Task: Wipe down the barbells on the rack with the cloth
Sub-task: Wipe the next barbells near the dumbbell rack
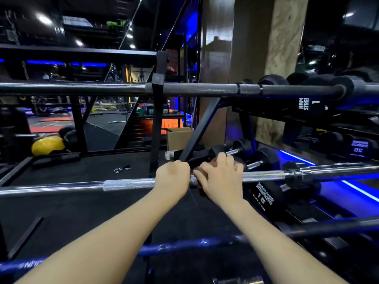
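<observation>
A chrome barbell [127, 184] lies across the middle of the rack, running left to right. My left hand [173, 177] grips its shaft with the fingers curled over the top. Just to the right, my right hand [221, 177] presses a brownish cloth [202, 176] round the same shaft; only small bits of the cloth show beside and under the fingers. A dark barbell [205, 89] rests higher up on the black rack [156, 111]. A blue bar [184, 245] lies lower, close to me.
Black Hammer Strength dumbbells [264, 196] fill the shelves on the right. A cardboard box [178, 138], a yellow ball [48, 145] and a metal clip [120, 169] lie on the dark floor beyond. A pillar [252, 42] stands behind.
</observation>
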`<action>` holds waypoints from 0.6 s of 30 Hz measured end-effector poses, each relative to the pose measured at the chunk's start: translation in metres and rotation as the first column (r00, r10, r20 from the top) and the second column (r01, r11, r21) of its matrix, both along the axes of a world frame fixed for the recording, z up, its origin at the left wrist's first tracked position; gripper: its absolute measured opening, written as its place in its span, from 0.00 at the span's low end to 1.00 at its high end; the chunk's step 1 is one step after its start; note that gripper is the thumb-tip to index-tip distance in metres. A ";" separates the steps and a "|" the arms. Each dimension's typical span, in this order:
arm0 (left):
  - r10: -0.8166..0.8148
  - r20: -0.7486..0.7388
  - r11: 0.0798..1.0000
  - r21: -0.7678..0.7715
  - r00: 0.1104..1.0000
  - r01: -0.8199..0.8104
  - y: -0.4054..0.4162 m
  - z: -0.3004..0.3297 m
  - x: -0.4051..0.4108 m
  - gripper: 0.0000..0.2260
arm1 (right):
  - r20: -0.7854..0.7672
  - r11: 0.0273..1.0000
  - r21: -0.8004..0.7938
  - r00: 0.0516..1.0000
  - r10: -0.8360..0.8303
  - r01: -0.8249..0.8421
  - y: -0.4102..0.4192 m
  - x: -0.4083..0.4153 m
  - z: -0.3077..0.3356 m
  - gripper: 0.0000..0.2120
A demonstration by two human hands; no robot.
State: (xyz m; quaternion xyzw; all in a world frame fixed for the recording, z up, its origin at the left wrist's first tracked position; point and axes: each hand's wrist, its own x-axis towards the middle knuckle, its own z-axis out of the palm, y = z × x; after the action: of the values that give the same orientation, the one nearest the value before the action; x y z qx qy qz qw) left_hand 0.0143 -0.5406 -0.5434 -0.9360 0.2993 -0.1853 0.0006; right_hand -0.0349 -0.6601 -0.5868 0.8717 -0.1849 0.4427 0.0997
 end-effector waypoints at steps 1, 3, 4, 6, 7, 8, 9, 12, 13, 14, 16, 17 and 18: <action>-0.005 0.004 1.000 -0.009 1.000 0.005 0.001 0.000 0.001 0.06 | -0.045 0.999 0.019 0.999 -0.026 0.027 0.002 0.007 0.007 0.18; -0.012 0.010 0.999 -0.033 1.000 0.012 0.003 -0.002 0.002 0.05 | -0.242 0.985 0.156 0.970 -0.028 0.068 0.000 0.017 0.022 0.18; -0.013 0.007 0.999 -0.048 1.000 0.014 0.004 -0.003 0.002 0.05 | -0.331 0.959 0.270 0.943 0.008 0.086 -0.003 0.020 0.030 0.18; -0.017 0.000 0.998 -0.065 1.000 0.017 0.006 -0.003 0.003 0.06 | -0.389 0.903 0.409 0.920 0.042 0.131 -0.005 0.025 0.040 0.20; -0.020 -0.005 0.997 -0.072 1.000 0.020 0.006 -0.004 0.004 0.07 | -0.367 0.901 0.417 0.929 0.047 0.119 -0.004 0.025 0.039 0.19; -0.027 -0.010 0.996 -0.080 1.000 0.027 0.007 -0.004 0.005 0.07 | -0.326 0.921 0.381 0.944 0.049 0.084 -0.004 0.022 0.034 0.19; -0.034 -0.011 0.996 -0.085 0.999 0.033 0.007 -0.006 0.006 0.07 | -0.261 0.948 0.315 0.964 0.046 0.040 -0.003 0.015 0.025 0.18; -0.050 0.015 0.996 -0.067 0.999 0.051 0.007 -0.008 0.005 0.07 | 0.010 0.984 0.063 0.986 0.167 -0.167 -0.006 -0.011 -0.015 0.16; -0.058 0.022 0.996 -0.060 0.998 0.059 0.007 -0.009 0.005 0.08 | 0.030 0.983 0.009 0.983 0.183 -0.183 -0.008 -0.015 -0.024 0.16; -0.066 0.027 0.996 -0.056 0.997 0.067 0.007 -0.009 0.005 0.08 | 0.034 0.986 0.001 0.985 0.168 -0.168 -0.010 -0.015 -0.026 0.16; -0.071 0.036 0.996 -0.051 0.997 0.073 0.006 -0.010 0.005 0.07 | 0.022 0.997 0.024 0.998 0.066 -0.067 -0.009 -0.006 -0.017 0.16; -0.071 0.044 0.996 -0.051 0.996 0.074 0.006 -0.010 0.005 0.06 | -0.050 0.997 0.075 0.999 0.021 -0.017 -0.007 0.000 -0.005 0.16; -0.072 0.049 0.996 -0.053 0.996 0.075 0.007 -0.010 0.005 0.06 | -0.164 0.985 0.174 0.986 0.013 0.016 -0.008 0.007 0.008 0.16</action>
State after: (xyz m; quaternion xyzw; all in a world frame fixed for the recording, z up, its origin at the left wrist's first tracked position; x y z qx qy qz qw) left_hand 0.0190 -0.5338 -0.5537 -0.9195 0.3282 -0.2151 -0.0250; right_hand -0.0274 -0.6684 -0.5789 0.9105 -0.2148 0.3513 0.0381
